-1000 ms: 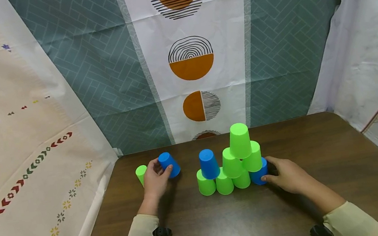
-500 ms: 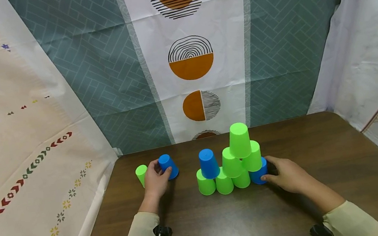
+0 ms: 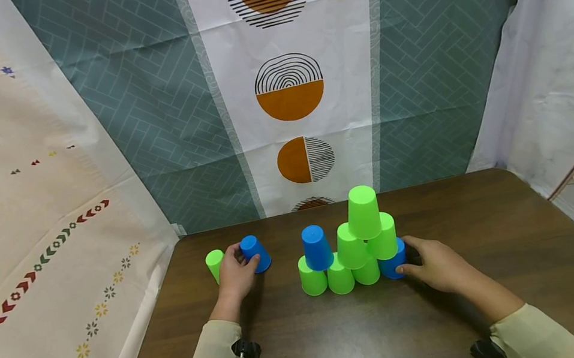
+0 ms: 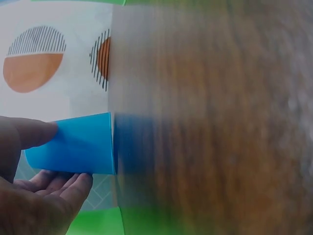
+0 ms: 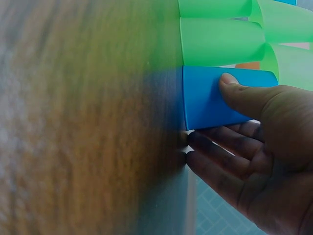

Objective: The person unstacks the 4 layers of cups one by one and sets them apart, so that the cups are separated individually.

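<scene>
My left hand (image 3: pixel 236 274) grips an upside-down blue cup (image 4: pixel 78 146), thumb on one side and fingers on the other, its rim right at the tabletop. Just left of that hand is a green cup (image 3: pixel 214 262), partly hidden behind it. To the right rises a stack of upside-down cups. Its bottom row has green cups (image 3: pixel 313 278) and, at the right end, a blue cup (image 5: pixel 220 100) that my right hand (image 3: pixel 435 264) holds between thumb and fingers. Above sit a blue cup (image 3: pixel 317 247) at the left and two green cups (image 3: pixel 351 247), with one green cup (image 3: pixel 363 212) on top.
Everything stands on a dark brown wooden table (image 3: pixel 336 342). A patterned cloth (image 3: pixel 173 97) hangs along its back edge, and pale cloths (image 3: pixel 51 204) border the left and right sides. A gap of bare tabletop lies between the left blue cup and the stack.
My left hand's blue cup has come down slightly and shifted a little left, onto the tabletop. The right hand and the stack have stayed in place.
</scene>
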A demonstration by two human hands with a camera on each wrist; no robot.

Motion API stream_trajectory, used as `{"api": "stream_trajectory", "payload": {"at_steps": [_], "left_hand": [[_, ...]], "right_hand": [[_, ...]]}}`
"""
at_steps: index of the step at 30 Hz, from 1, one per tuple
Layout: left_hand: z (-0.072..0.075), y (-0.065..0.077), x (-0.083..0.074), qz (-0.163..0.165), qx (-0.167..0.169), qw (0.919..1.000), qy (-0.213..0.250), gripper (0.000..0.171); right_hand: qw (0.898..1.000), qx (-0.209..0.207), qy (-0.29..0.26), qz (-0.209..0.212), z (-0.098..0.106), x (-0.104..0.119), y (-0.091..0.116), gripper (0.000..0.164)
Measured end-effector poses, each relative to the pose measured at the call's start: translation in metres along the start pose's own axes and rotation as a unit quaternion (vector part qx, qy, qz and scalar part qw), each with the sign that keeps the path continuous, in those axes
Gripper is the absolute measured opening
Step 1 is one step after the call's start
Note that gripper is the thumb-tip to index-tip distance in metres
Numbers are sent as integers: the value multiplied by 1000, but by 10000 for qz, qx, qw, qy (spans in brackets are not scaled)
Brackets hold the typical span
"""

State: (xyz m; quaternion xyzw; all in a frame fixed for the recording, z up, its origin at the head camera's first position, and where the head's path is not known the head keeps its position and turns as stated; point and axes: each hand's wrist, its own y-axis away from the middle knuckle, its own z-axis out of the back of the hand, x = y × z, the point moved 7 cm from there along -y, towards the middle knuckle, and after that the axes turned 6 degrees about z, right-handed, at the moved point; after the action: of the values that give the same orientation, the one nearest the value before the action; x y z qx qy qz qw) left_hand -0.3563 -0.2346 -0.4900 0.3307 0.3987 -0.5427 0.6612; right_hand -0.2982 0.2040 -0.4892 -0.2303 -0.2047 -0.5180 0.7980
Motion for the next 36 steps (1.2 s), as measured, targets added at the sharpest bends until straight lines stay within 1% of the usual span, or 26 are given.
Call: {"api": "stream_trajectory", "payload": {"at_steps": [8, 15, 24, 36], "left_hand": [[-1, 1, 1, 120, 64, 9999, -102, 58], [-2, 1, 1, 78, 133, 9997, -163, 58], [-2, 1, 2, 141, 123, 9996, -211, 59], [-2, 1, 2, 134, 143, 9997, -161, 61]], "right_hand": [[10000, 57, -10, -80, 0, 1, 0, 70], [10000, 69, -11, -64, 0, 0, 0, 71], [9999, 107, -25, -101, 0, 1, 0, 72], [9999, 101, -20, -103, 0, 0, 1, 72]]}}
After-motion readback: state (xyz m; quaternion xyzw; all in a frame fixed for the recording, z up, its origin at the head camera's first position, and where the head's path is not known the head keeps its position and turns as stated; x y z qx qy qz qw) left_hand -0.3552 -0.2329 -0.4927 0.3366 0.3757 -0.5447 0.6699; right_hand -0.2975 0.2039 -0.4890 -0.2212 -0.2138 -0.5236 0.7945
